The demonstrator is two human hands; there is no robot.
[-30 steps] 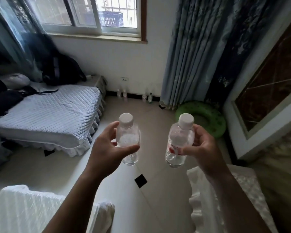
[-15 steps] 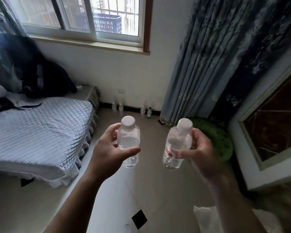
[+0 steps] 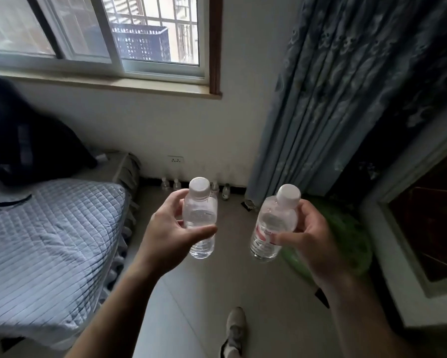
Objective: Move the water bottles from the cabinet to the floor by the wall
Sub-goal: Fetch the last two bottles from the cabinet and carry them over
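Observation:
My left hand point(image 3: 165, 235) grips a small clear water bottle point(image 3: 200, 218) with a white cap, held upright in front of me. A second clear bottle point(image 3: 271, 228), white-capped with a red and white label, tilts slightly in the grip of my right hand point(image 3: 311, 240). Both are held above the tiled floor. Several small bottles point(image 3: 170, 184) stand in a row on the floor against the far wall under the window; one point(image 3: 225, 191) is just left of the curtain. The cabinet is out of view.
A bed with a grey quilted cover point(image 3: 49, 233) fills the left side. A blue patterned curtain point(image 3: 328, 99) hangs at the right, with a green round object point(image 3: 351, 244) on the floor below it. A framed panel point(image 3: 424, 228) leans at the right. My shoe point(image 3: 235, 329) is on the floor.
I have walked toward the window wall with both bottles; the bed, wall and floor bottles are closer and larger. My shoe has come into view below.

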